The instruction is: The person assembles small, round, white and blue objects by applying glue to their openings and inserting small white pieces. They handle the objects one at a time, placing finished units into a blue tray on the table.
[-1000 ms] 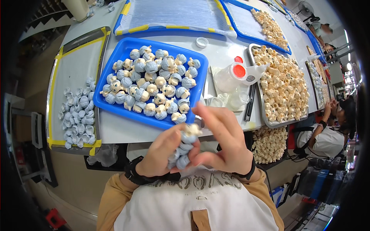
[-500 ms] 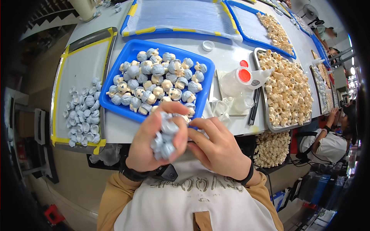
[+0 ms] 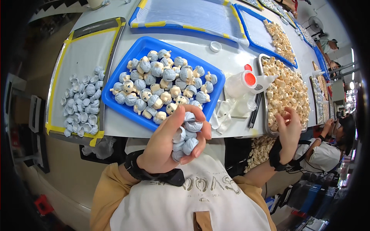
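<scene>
My left hand is cupped around several small grey-blue doll hair pieces, held over the front edge of the table. My right hand is at the front of the metal tray on the right, which is heaped with beige doll head pieces. Its thumb and fingers are curled around a beige piece, partly hidden by the fingers. Ahead of my left hand, a blue tray carries assembled doll heads with grey-blue hair, some with faces turned up.
Loose hair pieces lie on a yellow-taped tray at left. Between the trays stand a white tub, a squeeze bottle and a black pen-like tool. Lined blue trays are farther back. Another person sits at right.
My hands have moved apart. The right hand has gone from beside the left to the beige pieces at right. My left hand has turned, showing the hair pieces more plainly.
</scene>
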`<state>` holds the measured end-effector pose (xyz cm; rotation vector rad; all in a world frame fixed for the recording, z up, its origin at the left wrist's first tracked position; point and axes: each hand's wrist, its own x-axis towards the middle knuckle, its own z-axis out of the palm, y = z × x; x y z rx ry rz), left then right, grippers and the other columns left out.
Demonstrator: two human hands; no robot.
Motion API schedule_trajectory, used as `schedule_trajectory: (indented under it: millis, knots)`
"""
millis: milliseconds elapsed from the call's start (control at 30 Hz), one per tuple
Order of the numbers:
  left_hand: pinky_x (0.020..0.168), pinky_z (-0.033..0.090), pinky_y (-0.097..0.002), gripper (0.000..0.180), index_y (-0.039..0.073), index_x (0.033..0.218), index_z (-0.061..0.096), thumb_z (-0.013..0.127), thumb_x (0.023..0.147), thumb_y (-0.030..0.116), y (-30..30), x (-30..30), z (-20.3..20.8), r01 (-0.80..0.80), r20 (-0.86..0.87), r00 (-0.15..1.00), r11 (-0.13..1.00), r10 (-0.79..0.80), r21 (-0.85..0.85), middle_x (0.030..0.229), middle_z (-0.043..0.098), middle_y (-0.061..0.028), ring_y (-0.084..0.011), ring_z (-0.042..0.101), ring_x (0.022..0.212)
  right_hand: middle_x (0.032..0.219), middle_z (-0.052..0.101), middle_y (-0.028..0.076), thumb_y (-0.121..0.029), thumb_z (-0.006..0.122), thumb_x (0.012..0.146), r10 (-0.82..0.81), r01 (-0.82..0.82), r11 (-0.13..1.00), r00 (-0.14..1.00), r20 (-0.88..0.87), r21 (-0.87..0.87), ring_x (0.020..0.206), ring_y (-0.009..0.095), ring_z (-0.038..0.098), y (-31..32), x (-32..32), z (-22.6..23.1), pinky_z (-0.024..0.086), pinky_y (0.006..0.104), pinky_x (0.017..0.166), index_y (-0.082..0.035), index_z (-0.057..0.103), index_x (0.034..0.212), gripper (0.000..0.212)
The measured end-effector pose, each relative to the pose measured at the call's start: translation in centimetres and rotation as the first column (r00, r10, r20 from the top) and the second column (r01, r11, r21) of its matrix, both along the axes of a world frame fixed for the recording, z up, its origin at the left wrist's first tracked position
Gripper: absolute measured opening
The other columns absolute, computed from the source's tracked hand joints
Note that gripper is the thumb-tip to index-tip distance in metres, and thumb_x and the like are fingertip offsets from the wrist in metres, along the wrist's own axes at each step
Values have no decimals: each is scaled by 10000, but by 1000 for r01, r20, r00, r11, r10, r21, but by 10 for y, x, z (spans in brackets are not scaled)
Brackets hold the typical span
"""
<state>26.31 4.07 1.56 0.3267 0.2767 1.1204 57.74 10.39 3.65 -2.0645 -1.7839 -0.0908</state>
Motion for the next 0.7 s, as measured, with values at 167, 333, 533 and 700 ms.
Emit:
schedule_trajectory:
  millis: [167,333,533,700]
  knots:
    - [347,366,-213,450,47,1047,473,302,964,455,0,-1,7,-12,10,1000,973,15,-229,914,552,-141,-158,554,606,816,588,84,-78,650,763,147,-148,989,988,-40,-4,611,202,574,6,1,-6,444,312,530,-24,593,884,145]
    - [326,346,-219,425,12,1028,475,323,945,400,0,-4,-1,56,167,986,979,-23,-196,914,541,-143,-152,511,570,774,587,81,-84,660,760,17,-15,999,997,-70,37,599,193,576,6,2,-7,450,317,543,-32,605,905,164]
    - [292,288,-215,361,10,946,474,349,901,346,-6,-1,2,137,36,990,985,-133,-107,856,491,-150,-145,489,519,762,583,84,-107,687,732,94,-93,996,993,65,-17,590,209,566,13,6,-4,455,323,564,-42,609,940,231]
    - [347,305,-203,423,14,989,491,403,924,423,-5,-3,5,200,-222,957,979,-188,29,813,514,-108,-123,485,531,768,587,92,-117,691,728,79,-79,997,994,74,3,605,218,567,10,6,-2,460,325,575,-31,601,927,236]
